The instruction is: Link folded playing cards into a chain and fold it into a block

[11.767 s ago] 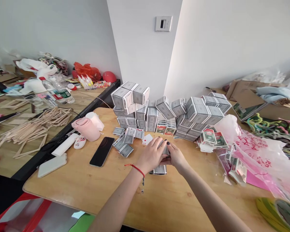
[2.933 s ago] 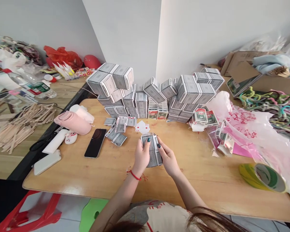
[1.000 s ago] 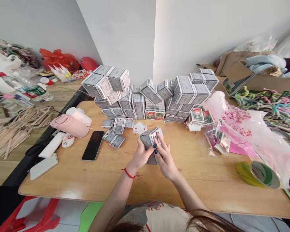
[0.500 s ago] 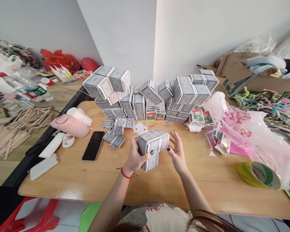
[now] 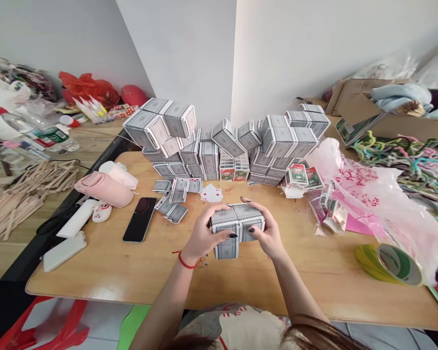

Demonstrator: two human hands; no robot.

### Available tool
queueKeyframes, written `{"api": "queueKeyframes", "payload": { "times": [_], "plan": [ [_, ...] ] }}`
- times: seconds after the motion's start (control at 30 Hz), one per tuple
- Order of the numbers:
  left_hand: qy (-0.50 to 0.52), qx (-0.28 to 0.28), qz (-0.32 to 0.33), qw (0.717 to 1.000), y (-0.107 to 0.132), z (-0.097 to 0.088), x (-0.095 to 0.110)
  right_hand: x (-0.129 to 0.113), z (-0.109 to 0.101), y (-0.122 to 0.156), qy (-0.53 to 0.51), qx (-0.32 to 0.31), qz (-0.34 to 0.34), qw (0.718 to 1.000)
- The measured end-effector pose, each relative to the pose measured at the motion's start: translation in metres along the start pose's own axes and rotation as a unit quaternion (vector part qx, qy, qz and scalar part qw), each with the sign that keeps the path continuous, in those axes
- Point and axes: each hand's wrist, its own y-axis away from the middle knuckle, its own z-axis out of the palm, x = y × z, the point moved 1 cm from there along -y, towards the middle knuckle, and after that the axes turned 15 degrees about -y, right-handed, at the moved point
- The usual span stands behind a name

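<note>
Between my hands, above the wooden table (image 5: 131, 277), is a block of folded playing cards (image 5: 226, 249) with grey patterned backs, shaped like box units joined together. My left hand (image 5: 200, 236) wraps its left side, thumb on the front face. My right hand (image 5: 268, 233) grips the right side, fingers over the top and thumb in front. Beyond it two loose playing cards (image 5: 212, 194) lie face up. Folded card pieces (image 5: 173, 212) lie to their left. Along the wall stand larger card-box stacks, one on the left (image 5: 144, 125) and another on the right (image 5: 290, 141).
A black phone (image 5: 139, 219), a pink bottle (image 5: 104, 188) and a white phone (image 5: 64, 251) lie on the left. To the right are boxed card decks (image 5: 299, 176), a pink plastic bag (image 5: 372, 180) and a yellow tape roll (image 5: 389, 264). Wooden sticks (image 5: 32, 187) cover the side table.
My right hand has closed onto the right side of the card block, which it was open beside before. The block has turned to face me more squarely.
</note>
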Motion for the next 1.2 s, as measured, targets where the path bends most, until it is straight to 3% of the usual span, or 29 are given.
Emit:
{"api": "queueKeyframes", "payload": {
  "times": [0.3,0.67,0.83,1.0,1.1,1.2],
  "plan": [
    [-0.058,0.031,0.025,0.997,-0.002,-0.004,0.010,-0.006,0.000,-0.001,0.038,-0.010,-0.035,0.999],
    [-0.043,0.029,0.005,0.999,-0.002,-0.005,0.011,-0.007,0.002,0.000,0.046,0.008,-0.010,0.999],
    [0.065,-0.026,-0.028,0.997,-0.003,-0.005,0.007,-0.005,-0.002,0.002,0.024,0.009,0.005,1.000],
    [0.194,-0.120,-0.155,0.961,-0.004,0.000,0.001,-0.001,-0.012,-0.008,0.003,0.018,0.010,1.000],
    [0.211,-0.073,-0.199,0.954,-0.007,0.005,-0.003,0.004,-0.014,-0.015,0.026,0.058,0.014,0.998],
    [0.200,0.024,-0.234,0.951,-0.009,0.013,-0.009,0.009,-0.015,-0.014,0.088,0.181,0.018,0.979]
  ]
}}
